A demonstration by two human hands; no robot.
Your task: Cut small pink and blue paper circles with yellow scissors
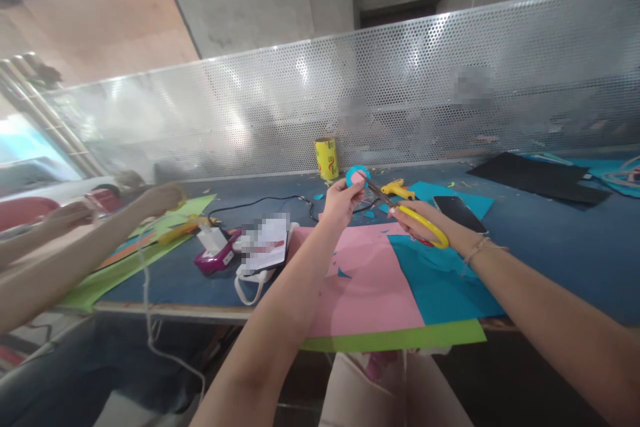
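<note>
My left hand [341,199] is raised over the table and pinches a small round piece of teal and pink paper [357,177]. My right hand [417,219] grips yellow-handled scissors [425,223], whose blades point left and reach the paper piece. Below both hands lie a pink sheet [365,280], a teal sheet [440,280] and a green sheet [400,337] at the table's front edge.
A yellow glue gun [399,188], a dark phone [459,213], a yellow can [327,159] and a black sheet [537,177] lie farther back. A purple box [216,257] and a white pouch [260,253] sit left. Another person's arms [75,240] work over green paper at left.
</note>
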